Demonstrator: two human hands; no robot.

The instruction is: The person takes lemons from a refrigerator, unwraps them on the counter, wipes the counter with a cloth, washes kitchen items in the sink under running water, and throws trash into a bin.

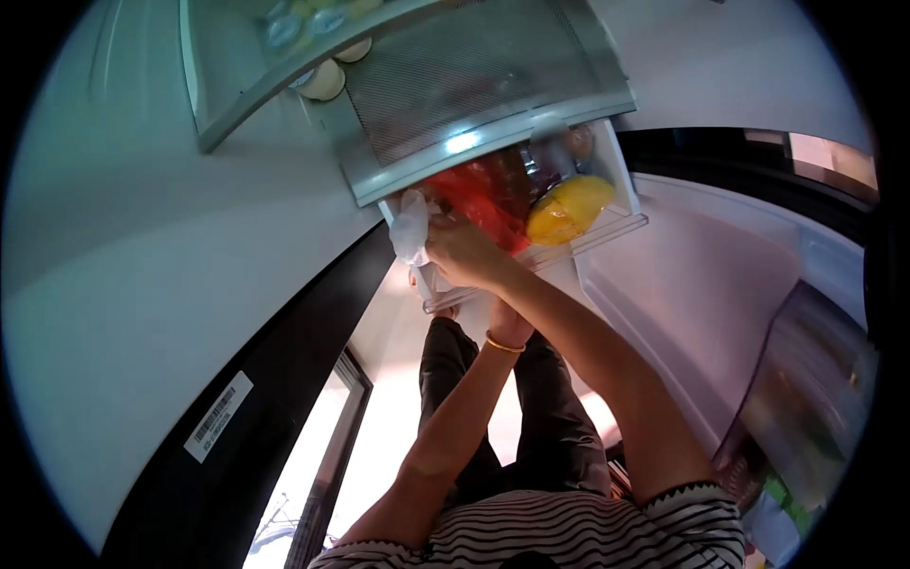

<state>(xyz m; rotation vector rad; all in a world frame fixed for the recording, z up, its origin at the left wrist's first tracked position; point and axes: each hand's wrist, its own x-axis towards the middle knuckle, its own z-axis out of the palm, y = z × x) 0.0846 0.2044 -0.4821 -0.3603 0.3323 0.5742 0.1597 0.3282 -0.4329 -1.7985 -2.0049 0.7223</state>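
A clear-fronted drawer (607, 230) is pulled out below a glass shelf inside a fridge. At its left end my right hand (462, 251) is closed on a whitish plastic bag (410, 228). Just right of that hand lies a red plastic bag (483, 201), and farther right a yellow fruit (571, 211) in clear wrap. My left hand (512, 321), with a yellow band at the wrist, is under the drawer's front edge; its fingers are mostly hidden behind the drawer and my right forearm.
The ribbed glass shelf (455, 85) is just above the drawer. An upper bin (223, 119) holds small packages, with round pale items (324, 82) beneath. The open fridge door (682, 284) stands to the right, and a dark frame with a barcode label (219, 417) is at left.
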